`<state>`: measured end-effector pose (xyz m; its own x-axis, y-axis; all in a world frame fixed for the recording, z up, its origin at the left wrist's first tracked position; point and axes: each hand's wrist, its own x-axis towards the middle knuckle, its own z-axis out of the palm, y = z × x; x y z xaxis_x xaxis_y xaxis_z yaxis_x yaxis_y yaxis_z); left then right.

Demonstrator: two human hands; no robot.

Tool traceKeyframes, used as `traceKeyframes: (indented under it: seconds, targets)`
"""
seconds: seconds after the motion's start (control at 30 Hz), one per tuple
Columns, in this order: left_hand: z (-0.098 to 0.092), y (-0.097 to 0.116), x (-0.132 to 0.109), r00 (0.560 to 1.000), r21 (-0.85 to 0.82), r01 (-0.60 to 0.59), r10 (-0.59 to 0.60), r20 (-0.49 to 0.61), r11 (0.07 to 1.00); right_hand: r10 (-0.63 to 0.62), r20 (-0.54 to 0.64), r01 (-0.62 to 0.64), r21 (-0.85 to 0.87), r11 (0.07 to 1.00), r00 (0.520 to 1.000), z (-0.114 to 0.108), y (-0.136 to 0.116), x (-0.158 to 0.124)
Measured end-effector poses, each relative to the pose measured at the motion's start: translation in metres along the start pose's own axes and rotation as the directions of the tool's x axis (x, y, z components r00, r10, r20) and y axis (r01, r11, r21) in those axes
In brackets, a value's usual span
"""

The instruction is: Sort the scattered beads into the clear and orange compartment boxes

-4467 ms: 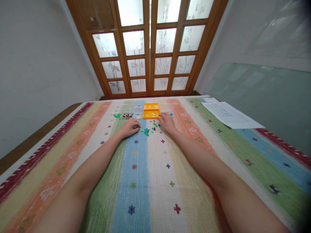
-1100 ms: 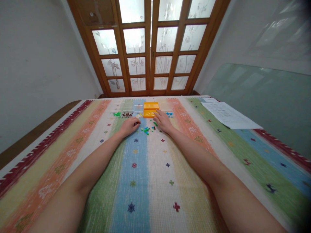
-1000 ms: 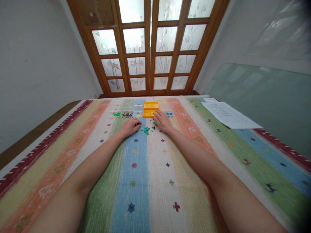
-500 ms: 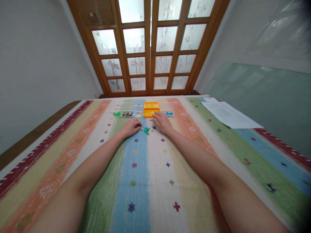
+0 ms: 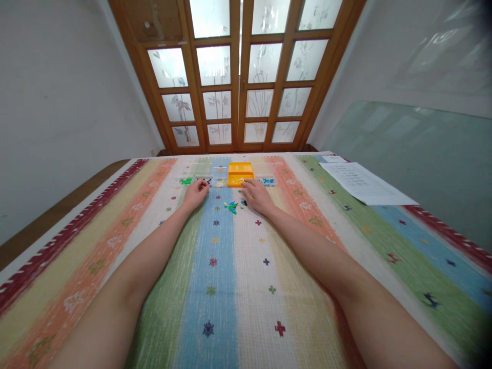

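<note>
Found left hand [image 5: 197, 192] with fingers curled in and tips close together, at the dark brown pieces [image 5: 209, 181] in the clear tray [image 5: 213, 185], left of the orange box [image 5: 240, 167]. Cannot tell of any piece pinched between those tips. Found right hand [image 5: 257, 196] palm down and loosely bent, fingers slightly parted, with tips at the near right part of the box. Cannot tell of contact there, or of anything held beneath the palm. Noted pale pieces [image 5: 238, 180] inside the near half of the open box. Recorded green pieces [image 5: 186, 181] left of the left hand, yellow pieces [image 5: 221, 183] between that hand and the box, and blue pieces [image 5: 268, 181] right of the box. Located a loose heap of green and blue pieces [image 5: 232, 207] on the striped tablecloth [image 5: 249, 277], nearer than the box and between both hands. Noted a small dark piece [image 5: 245, 203] just beside the right hand. Recorded a paper sheet [image 5: 361, 182] at right, well apart from both hands.
</note>
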<state>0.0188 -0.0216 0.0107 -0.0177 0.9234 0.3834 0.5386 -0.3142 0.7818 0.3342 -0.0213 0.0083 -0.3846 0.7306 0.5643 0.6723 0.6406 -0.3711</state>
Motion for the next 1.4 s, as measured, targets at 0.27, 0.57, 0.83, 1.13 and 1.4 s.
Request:
traceKeyframes:
  seconds: [0.27, 0.57, 0.83, 1.13, 1.4]
  targets:
    - [-0.04, -0.04, 0.025, 0.883, -0.355, 0.179, -0.309, -0.354, 0.918, 0.014, -0.025, -0.014, 0.015, 1.0, 1.0, 0.001, 0.003, 0.0]
    - [-0.06, -0.056, 0.033, 0.791, -0.527, 0.237, -0.477, -0.383, 0.816, 0.023, -0.033, -0.021, 0.035, 0.999, 0.999, 0.0, 0.003, 0.0]
    - [-0.056, -0.053, 0.033, 0.8, -0.486, 0.239, -0.454, -0.393, 0.841, -0.02, -0.018, 0.02, 0.006, 1.0, 1.0, -0.005, -0.005, -0.002]
    - [-0.05, -0.056, 0.029, 0.833, -0.163, 0.244, -0.292, -0.47, 0.956, -0.315, 0.161, 0.297, 0.127, 0.946, 0.935, -0.007, -0.042, -0.005]
    - [-0.041, -0.045, 0.021, 0.912, 0.09, 0.153, -0.106, -0.396, 0.984, -0.363, 0.319, 0.343, 0.117, 0.932, 0.876, -0.006, -0.058, -0.008]
